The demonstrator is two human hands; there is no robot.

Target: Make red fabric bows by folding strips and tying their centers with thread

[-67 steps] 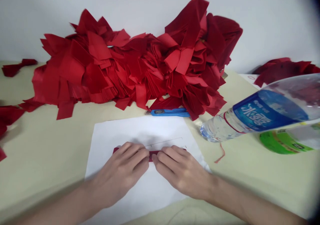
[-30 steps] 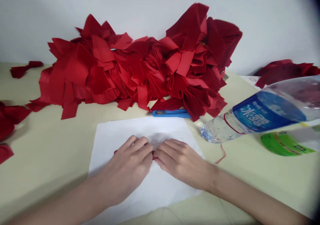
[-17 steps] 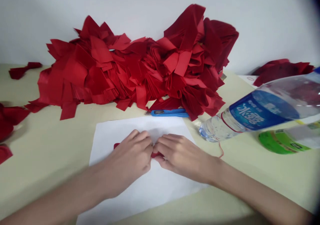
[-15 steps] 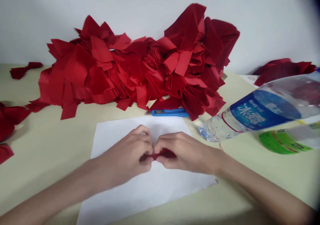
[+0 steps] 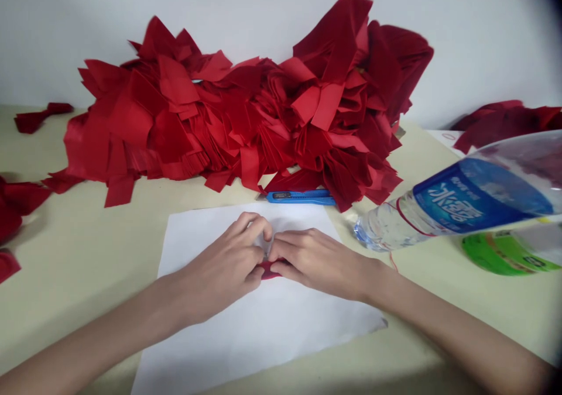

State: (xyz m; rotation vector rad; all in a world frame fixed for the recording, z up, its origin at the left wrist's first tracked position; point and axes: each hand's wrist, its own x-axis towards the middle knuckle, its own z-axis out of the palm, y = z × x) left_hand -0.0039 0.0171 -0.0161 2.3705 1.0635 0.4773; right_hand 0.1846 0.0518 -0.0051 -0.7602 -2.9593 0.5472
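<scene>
Between your fingertips, right where both hands meet, sits a small folded red strip (image 5: 266, 270), and only a sliver of it peeks out. Your left hand (image 5: 223, 266) has its fingers curled in tight, pinching the strip from its side. Your right hand (image 5: 316, 260) does the same from the other side, fingers closed down and almost touching the left ones.

Under your fingers is a white sheet (image 5: 263, 336) lying flat on the table (image 5: 88, 248). Just past your fingertips, a bit to the right, a blue utility knife (image 5: 301, 196) lies near the sheet's far edge, at the foot of the big heap of red paper pieces (image 5: 246, 108) by the wall.

Off to the right of your right-hand fingers a clear water bottle (image 5: 461, 205) with a blue label is tilted over, with a green round object (image 5: 504, 254) just behind it. Well to the left of your left-hand fingers, some loose red scraps (image 5: 17, 202) sit at the table's edge.
</scene>
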